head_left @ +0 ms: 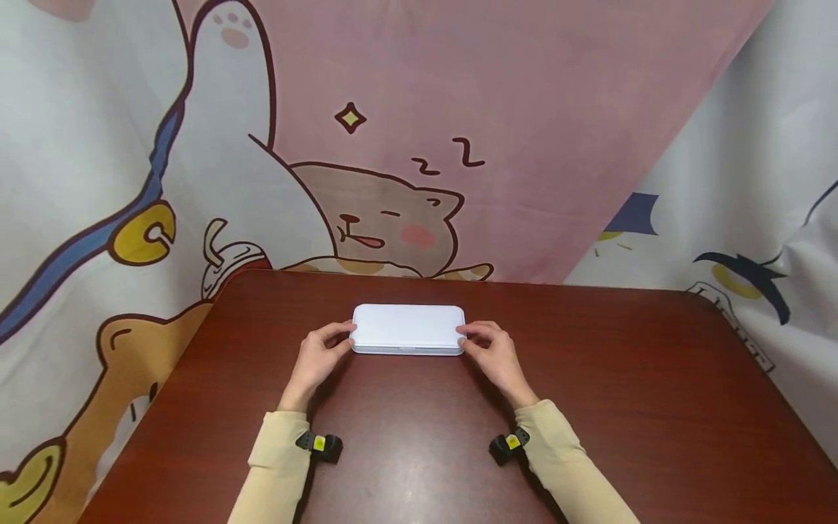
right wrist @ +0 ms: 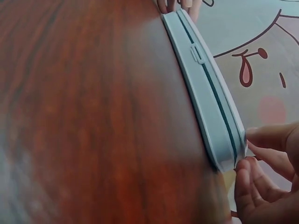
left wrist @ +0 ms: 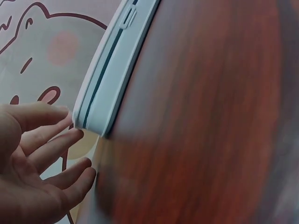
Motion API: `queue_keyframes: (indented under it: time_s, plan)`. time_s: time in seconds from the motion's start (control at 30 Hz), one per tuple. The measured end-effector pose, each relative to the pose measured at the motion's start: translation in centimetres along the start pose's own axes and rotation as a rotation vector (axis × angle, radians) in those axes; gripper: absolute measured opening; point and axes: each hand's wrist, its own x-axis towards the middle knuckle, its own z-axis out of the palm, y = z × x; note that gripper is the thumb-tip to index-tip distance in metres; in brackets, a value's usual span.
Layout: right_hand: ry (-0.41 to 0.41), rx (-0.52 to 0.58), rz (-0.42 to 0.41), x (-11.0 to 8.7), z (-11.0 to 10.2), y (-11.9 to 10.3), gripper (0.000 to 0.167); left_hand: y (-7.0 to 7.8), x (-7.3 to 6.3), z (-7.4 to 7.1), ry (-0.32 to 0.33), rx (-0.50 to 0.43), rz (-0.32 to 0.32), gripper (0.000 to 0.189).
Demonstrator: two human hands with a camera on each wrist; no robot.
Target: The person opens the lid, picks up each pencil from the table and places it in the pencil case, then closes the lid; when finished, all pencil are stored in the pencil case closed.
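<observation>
A flat white case with rounded corners lies closed on the table, its long side facing me. A dark seam runs along that side, and a small latch sits midway on it. At the case's left end, my left hand holds the corner with thumb and index finger; the other fingers are spread loosely below. My right hand pinches the right end, with one fingertip near the lid's edge and others against the end wall.
The dark red-brown wooden table extends to both sides and toward me. Behind it hangs a cloth printed with cartoon animals, meeting the table's far edge just beyond the case. Each wrist wears a small black camera.
</observation>
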Motion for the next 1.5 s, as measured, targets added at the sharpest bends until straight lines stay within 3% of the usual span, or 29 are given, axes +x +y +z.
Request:
queue_keyframes:
  time_s: [0.3, 0.47, 0.83, 1.1, 1.3, 1.5]
  plan:
    - [0.017, -0.011, 0.096, 0.4, 0.5, 0.1, 0.021, -0.1, 0.7, 0.8, 0.119, 0.005, -0.015, 0.020]
    - [0.014, 0.040, 0.099, 0.4, 0.8, 0.2, 0.022, 0.2, 0.6, 0.8, 0.157, 0.053, -0.019, 0.017]
    - [-0.005, 0.139, 0.085, 0.2, 1.0, 0.5, 0.021, 0.3, 0.3, 0.5, 0.148, 0.114, 0.006, 0.017]
    - [-0.031, 0.179, 0.093, 0.1, 1.0, 0.4, 0.022, 0.6, -0.3, 0.1, 0.153, 0.123, -0.043, 0.017]
    - [-0.035, 0.200, 0.077, -0.1, 0.9, 0.4, 0.024, 0.6, -0.4, 0.3, 0.151, 0.111, -0.035, 0.016]
    - [-0.113, 0.179, 0.120, 0.0, 0.3, 0.4, 0.026, 0.7, -0.4, 0.3, 0.140, 0.104, -0.049, 0.016]
